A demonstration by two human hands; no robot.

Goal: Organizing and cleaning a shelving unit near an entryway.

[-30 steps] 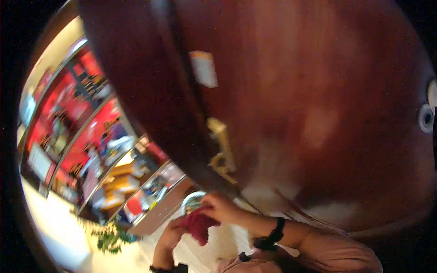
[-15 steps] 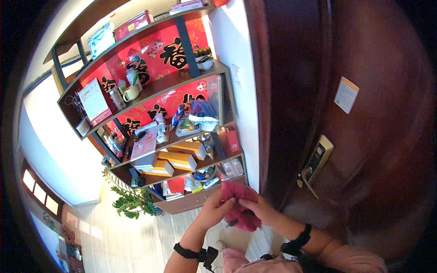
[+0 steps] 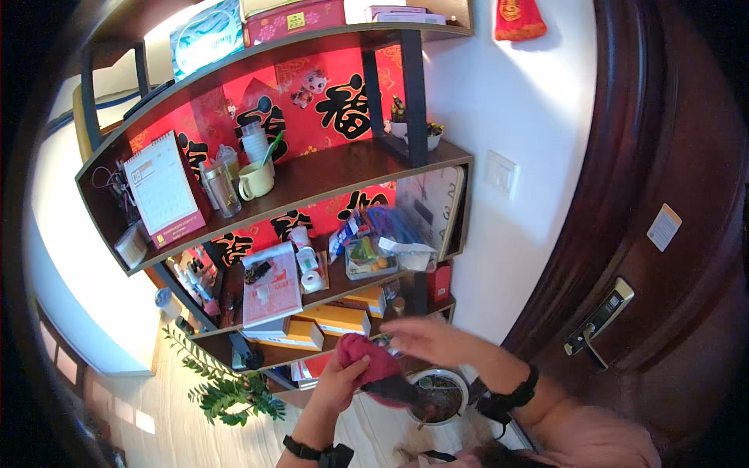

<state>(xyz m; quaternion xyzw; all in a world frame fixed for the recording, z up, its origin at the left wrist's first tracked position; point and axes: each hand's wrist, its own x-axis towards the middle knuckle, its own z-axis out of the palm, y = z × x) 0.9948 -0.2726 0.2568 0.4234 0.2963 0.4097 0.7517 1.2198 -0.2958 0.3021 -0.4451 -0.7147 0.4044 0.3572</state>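
Observation:
A dark red cloth [image 3: 360, 352] is bunched in my left hand [image 3: 337, 384], with the thumb pressed over it. Its lower part hangs down to the right and looks dark and blurred. Just right of the cloth is my right hand [image 3: 425, 339], fingers stretched toward the left and apart from one another only slightly. I see nothing held in it. The right fingertips are close to the cloth's upper edge, in front of the lower shelves; whether they touch it I cannot tell.
A dark wooden shelf unit [image 3: 328, 173] stands ahead, holding a desk calendar [image 3: 165, 187], a cream mug [image 3: 256, 181], a plastic container [image 3: 370, 261] and yellow boxes [image 3: 335, 318]. Below my hands is a white plant pot [image 3: 464, 390]. A brown door with a handle [image 3: 597, 355] is at right.
My right hand has let go of the cloth and moved away to its right, while the left keeps hold. The view has swung toward the shelves, and the plant pot now shows.

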